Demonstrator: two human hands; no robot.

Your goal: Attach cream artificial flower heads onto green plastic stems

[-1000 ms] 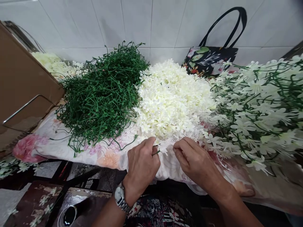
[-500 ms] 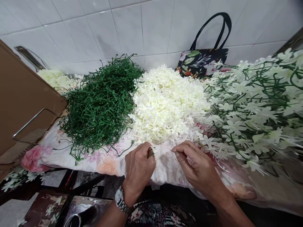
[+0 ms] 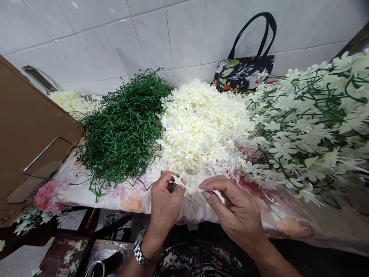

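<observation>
My left hand point(image 3: 167, 200), with a watch on its wrist, pinches a green stem near the front edge of the flowered cloth point(image 3: 134, 202). A white blossom point(image 3: 187, 181) shows at its fingertips. Just to the right, my right hand point(image 3: 236, 209) has thumb and forefinger nearly together at the blossom's side; whatever lies between them is too small to make out. Behind my left hand is a heap of green stems point(image 3: 123, 127). Loose white blossoms point(image 3: 198, 123) are piled in the middle, with thin white stamens point(image 3: 219, 167) at their front edge.
Finished-looking white flowers on green stems point(image 3: 311, 130) fill the right side. A black floral bag point(image 3: 243, 73) leans on the tiled wall. At the left stands a cardboard box point(image 3: 31, 134) with a metal wire handle. More pale blossoms point(image 3: 69, 102) lie behind the green heap.
A white blossom now shows at my left fingertips, where mainly a green stem end showed before. My right hand has shifted slightly left and down, its fingers straighter.
</observation>
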